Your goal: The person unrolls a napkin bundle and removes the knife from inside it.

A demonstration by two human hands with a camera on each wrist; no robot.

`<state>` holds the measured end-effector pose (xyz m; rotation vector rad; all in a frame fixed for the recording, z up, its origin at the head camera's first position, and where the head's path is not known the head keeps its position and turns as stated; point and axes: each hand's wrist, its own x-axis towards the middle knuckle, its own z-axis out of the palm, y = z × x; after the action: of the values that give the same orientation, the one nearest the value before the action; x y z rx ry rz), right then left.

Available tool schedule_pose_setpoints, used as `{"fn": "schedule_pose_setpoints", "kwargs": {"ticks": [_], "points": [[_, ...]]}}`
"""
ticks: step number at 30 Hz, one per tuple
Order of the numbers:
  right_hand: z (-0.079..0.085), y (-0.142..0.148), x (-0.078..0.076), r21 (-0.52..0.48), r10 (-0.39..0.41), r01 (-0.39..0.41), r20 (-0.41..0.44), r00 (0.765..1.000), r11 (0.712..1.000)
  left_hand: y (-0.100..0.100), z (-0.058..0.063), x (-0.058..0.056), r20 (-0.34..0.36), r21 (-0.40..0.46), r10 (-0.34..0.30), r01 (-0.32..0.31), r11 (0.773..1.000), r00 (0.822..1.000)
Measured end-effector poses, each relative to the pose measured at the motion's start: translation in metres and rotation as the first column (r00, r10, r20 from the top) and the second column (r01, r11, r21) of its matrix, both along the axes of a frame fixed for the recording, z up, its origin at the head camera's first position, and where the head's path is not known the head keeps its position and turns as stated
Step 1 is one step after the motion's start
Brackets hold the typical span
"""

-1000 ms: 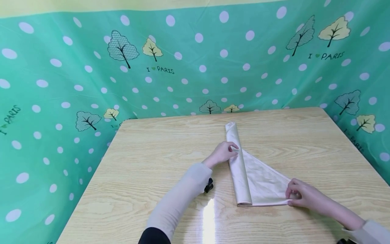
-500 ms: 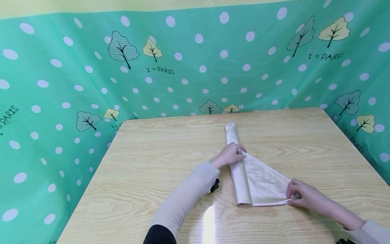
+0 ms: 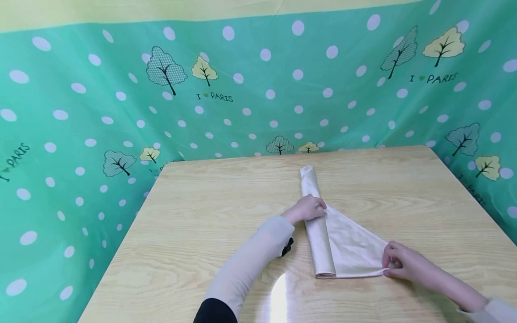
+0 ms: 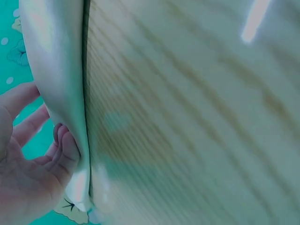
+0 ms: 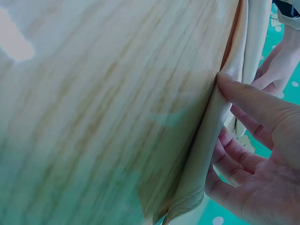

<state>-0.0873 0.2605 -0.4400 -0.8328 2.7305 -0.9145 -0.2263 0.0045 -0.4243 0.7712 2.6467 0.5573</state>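
Observation:
A shiny cream cloth (image 3: 351,246) lies on the table, its left part folded into a long narrow strip and its right part a flat triangular flap. My left hand (image 3: 307,208) reaches across the strip, with thumb and fingertips pinching at its right edge where the flap's slanted edge begins. In the left wrist view, curled fingers (image 4: 65,154) press against the cloth. At the flap's right corner, my right hand (image 3: 408,264) pinches the cloth between thumb and fingers. The right wrist view shows the thumb (image 5: 248,96) on the near edge, fingers on the far side.
The light wood table (image 3: 202,215) spreads out on all sides of the cloth, with a bright reflection near its front. A green dotted curtain (image 3: 242,67) with printed trees hangs behind it and along both sides.
My left hand has moved right across the folded strip to its right edge, and its fingers have drawn together there. The right hand keeps its pinch on the corner. The head view has tilted slightly.

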Motion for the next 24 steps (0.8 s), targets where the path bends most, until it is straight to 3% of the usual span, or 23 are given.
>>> {"fn": "schedule_pose_setpoints", "kwargs": {"ticks": [8,15,24], "points": [[-0.0030,0.0002,0.0016,0.001,-0.005,0.005,-0.022,1.000,1.000,-0.0008,-0.0038,-0.0063,-0.018,-0.029,-0.042,0.042,0.999,0.999],[-0.0055,0.0007,0.0013,-0.031,0.024,-0.026,-0.088,0.996,0.999,-0.0012,-0.0034,-0.0070,-0.048,-0.032,-0.041,0.039,0.999,0.998],[-0.0047,-0.0002,0.0005,-0.021,0.020,-0.022,-0.089,0.996,1.000,-0.0030,-0.0042,-0.0081,-0.048,-0.006,-0.002,0.001,1.000,0.999]]}}
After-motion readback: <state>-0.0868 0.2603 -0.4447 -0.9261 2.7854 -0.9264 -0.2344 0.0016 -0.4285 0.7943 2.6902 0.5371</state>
